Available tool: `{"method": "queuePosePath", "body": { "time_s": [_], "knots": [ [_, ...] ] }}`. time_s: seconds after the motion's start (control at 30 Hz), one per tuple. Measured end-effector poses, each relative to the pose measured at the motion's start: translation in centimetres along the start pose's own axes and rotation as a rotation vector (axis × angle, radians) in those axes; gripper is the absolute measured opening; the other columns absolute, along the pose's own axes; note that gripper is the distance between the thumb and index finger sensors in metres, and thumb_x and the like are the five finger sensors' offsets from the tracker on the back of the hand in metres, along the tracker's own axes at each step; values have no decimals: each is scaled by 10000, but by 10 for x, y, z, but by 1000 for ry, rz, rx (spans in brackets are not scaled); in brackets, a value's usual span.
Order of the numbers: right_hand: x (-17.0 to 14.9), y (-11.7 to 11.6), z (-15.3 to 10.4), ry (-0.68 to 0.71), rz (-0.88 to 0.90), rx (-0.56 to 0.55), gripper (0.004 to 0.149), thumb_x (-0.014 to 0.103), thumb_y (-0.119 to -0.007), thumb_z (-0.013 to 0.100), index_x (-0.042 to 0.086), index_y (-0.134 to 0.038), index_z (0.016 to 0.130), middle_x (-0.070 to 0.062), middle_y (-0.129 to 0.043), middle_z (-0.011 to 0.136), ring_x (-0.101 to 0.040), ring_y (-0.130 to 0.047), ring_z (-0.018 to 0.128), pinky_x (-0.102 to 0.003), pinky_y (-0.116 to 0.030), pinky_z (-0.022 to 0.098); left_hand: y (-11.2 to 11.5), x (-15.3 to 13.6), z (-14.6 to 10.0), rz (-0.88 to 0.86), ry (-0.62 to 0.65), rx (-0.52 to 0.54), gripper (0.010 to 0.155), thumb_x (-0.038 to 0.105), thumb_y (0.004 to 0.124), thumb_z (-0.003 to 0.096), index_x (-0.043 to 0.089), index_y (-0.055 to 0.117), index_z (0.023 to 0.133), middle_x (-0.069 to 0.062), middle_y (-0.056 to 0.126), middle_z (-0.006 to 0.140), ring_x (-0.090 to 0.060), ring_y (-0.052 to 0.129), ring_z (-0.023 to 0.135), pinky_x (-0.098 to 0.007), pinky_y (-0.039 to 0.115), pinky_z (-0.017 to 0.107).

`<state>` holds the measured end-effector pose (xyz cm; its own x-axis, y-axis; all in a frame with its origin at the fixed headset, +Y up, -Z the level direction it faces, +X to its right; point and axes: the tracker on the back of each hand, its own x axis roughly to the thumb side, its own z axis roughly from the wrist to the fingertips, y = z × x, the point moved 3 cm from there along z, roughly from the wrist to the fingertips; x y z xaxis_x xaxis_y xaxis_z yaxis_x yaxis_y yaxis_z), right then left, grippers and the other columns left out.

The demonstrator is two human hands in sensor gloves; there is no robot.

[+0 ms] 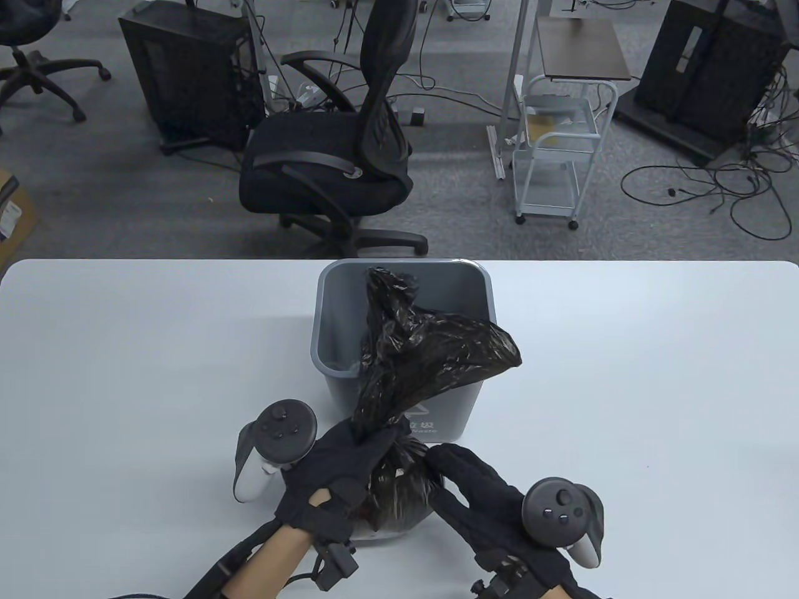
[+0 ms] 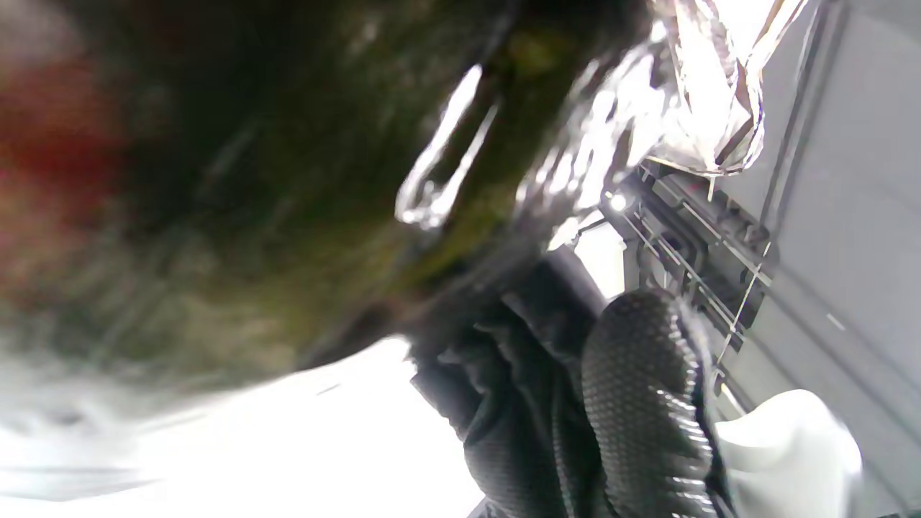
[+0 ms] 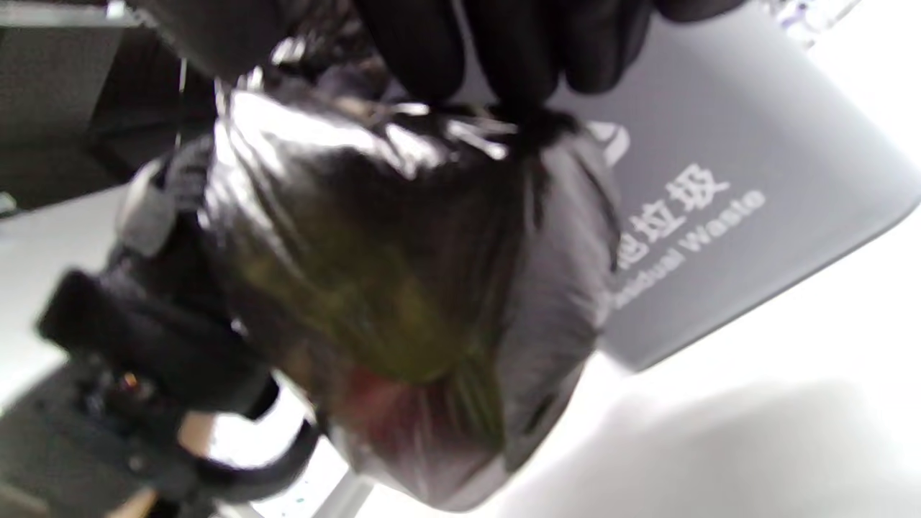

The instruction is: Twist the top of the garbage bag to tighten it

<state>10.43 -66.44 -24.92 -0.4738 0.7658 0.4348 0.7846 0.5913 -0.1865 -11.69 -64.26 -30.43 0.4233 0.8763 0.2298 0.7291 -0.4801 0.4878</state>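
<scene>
1. Nearest the camera in the table view, two gloved hands come in from the bottom edge. The left hand point(image 1: 340, 474) is clenched around the neck of a black garbage bag point(image 1: 399, 493), just above its filled lower part — a grip that pins the gathered plastic so the top can be wound tight.
2. The right hand point(image 1: 474, 493) lies against the bag's right side, fingers reaching toward the same neck. In the right wrist view its fingertips point(image 3: 518, 65) appear to pinch the gathered plastic, likely steadying the bag against the turning.
3. The bag sits on the white table point(image 1: 624, 374), touching the front of a grey waste bin point(image 1: 459, 412). Its loose top fans upward over the bin's open mouth, not yet twisted into a cord.
4. Hard to make out: the left wrist view is heavily blurred, showing only dark plastic and a glove. The bag's contents show only as greenish and reddish smudges. Both wrists are cut off at the frame edge.
</scene>
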Motion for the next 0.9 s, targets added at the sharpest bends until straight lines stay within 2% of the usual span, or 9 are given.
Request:
{"method": "queuePosePath", "body": {
  "time_s": [0.13,0.23,0.37,0.47,0.63,0.77,0.9],
  "knots": [
    [7,-10,-3,32,-85,9,747,502,-636,601,22,-535,1165,-330,-544,1140,-603,-527,988,-718,-461,667,9,-2,0,80,-17,18,377,477,500,676,393,578,1035,106,646,1162,-245,488,1203,-641,269,778],
    [7,-18,-3,30,-116,27,823,535,-642,592,2,-450,1187,-342,-477,1160,-613,-475,1003,-725,-449,672,14,-7,1,9,-26,4,377,478,485,682,401,551,1044,107,608,1180,-249,450,1211,-643,254,775],
    [5,-33,-2,22,-202,65,938,569,-672,569,-27,-312,1198,-356,-374,1178,-633,-389,1014,-738,-428,676,22,-9,1,-47,-25,-32,373,489,525,682,431,568,1049,98,590,1198,-259,411,1217,-649,218,759],
    [4,-38,-2,11,-331,54,966,566,-686,560,-26,-257,1192,-335,-351,1185,-608,-396,1029,-731,-446,683,27,-8,0,-71,-31,-47,385,488,529,683,439,551,1064,88,556,1218,-267,368,1224,-646,186,749],
    [-1,-29,-1,-20,-421,-8,811,443,-708,577,64,-339,1191,-254,-410,1197,-561,-448,1047,-713,-475,696,32,-13,0,-211,-65,-124,407,476,521,686,427,524,1090,47,469,1260,-304,303,1220,-674,162,716],
    [-8,-13,5,-9,-319,-28,690,350,-731,572,125,-465,1168,-189,-498,1192,-521,-507,1057,-707,-491,701,26,-14,1,-291,-59,-176,411,469,546,676,408,572,1082,-12,447,1270,-344,247,1208,-697,150,686],
    [-16,-4,10,44,-297,15,599,298,-751,561,176,-584,1123,-117,-556,1186,-467,-548,1076,-686,-527,718,25,-9,2,-223,-42,-215,409,449,616,645,380,681,1042,-120,338,1290,-417,131,1171,-680,101,665]
  ]
}}
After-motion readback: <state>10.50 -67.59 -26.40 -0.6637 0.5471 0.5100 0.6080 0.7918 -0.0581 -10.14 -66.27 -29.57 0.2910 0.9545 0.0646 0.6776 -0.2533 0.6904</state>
